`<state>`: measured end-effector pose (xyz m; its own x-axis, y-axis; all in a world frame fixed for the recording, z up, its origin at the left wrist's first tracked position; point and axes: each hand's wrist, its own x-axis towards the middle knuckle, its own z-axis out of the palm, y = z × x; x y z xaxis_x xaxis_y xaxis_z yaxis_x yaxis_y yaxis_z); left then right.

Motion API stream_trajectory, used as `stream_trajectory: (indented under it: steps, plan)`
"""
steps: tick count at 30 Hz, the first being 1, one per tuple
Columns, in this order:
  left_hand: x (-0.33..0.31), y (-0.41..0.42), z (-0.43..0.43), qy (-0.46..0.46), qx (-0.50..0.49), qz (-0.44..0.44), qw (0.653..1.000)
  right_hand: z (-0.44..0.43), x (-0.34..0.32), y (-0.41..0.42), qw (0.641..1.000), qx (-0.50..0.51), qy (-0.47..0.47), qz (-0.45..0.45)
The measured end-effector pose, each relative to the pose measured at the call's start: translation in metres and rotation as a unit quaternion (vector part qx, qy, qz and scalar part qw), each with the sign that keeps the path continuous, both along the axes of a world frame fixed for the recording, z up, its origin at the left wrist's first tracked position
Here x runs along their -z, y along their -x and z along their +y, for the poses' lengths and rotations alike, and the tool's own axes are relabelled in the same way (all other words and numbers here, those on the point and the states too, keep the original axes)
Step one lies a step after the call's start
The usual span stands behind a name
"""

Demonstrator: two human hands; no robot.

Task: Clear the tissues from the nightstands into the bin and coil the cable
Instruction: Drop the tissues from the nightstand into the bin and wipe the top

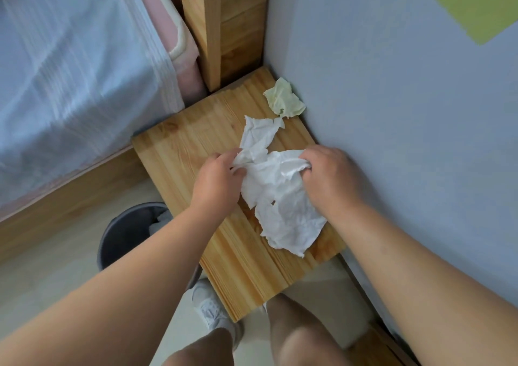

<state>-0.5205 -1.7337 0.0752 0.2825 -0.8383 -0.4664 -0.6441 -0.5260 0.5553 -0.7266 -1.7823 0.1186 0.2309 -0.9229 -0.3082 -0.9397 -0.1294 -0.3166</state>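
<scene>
A wooden nightstand (182,152) stands in the corner between the bed and the wall. Crumpled white tissues (280,197) lie spread across its top. My left hand (217,180) pinches one white tissue at its left edge. My right hand (330,180) grips the bunched top of the larger white tissue. A crumpled pale yellow tissue (284,99) lies apart at the back corner, against the wall. A dark grey bin (126,231) stands on the floor left of the nightstand, with some white paper inside; my left forearm hides part of it. No cable is in view.
The bed with a white cover (70,85) and its wooden headboard (224,23) fill the upper left. A blue-grey wall (406,113) runs along the right. My legs and a white shoe (210,306) are below the nightstand's front edge.
</scene>
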Motion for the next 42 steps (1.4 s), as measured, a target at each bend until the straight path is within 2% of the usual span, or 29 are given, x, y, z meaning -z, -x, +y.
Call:
stream_trajectory:
  steps: [4, 11, 18, 22, 26, 34, 38, 42]
  plan:
    - [-0.004, -0.007, 0.008, 0.016, -0.136, 0.126, 0.983, 0.001, -0.009, -0.001, 0.997, 0.032, 0.062, -0.037]
    - [-0.053, -0.023, 0.042, 0.069, -0.214, 0.238, 0.945, 0.013, -0.049, -0.003, 0.988, 0.05, 0.084, -0.116]
    - [-0.083, -0.067, 0.105, 0.107, -0.304, 0.221, 0.92, 0.043, -0.097, -0.057, 0.965, 0.066, 0.005, -0.255]
    - [-0.082, -0.103, 0.161, 0.123, -0.36, 0.199, 0.903, 0.076, -0.093, -0.108, 0.953, 0.055, -0.048, -0.293]
    - [-0.069, -0.138, 0.216, 0.101, -0.44, 0.217, 0.866, 0.113, -0.066, -0.159, 0.951, 0.039, -0.103, -0.288]
    - [-0.005, -0.167, 0.293, 0.022, -0.512, 0.194, 0.836, 0.181, 0.022, -0.22, 0.956, 0.029, -0.201, -0.213]
    - [0.034, -0.169, 0.311, -0.016, -0.527, 0.188, 0.829, 0.197, 0.066, -0.237, 0.969, 0.007, -0.195, -0.15]
    - [0.065, -0.165, 0.323, -0.045, -0.512, 0.181, 0.839, 0.208, 0.096, -0.248, 0.961, -0.024, -0.257, -0.094]
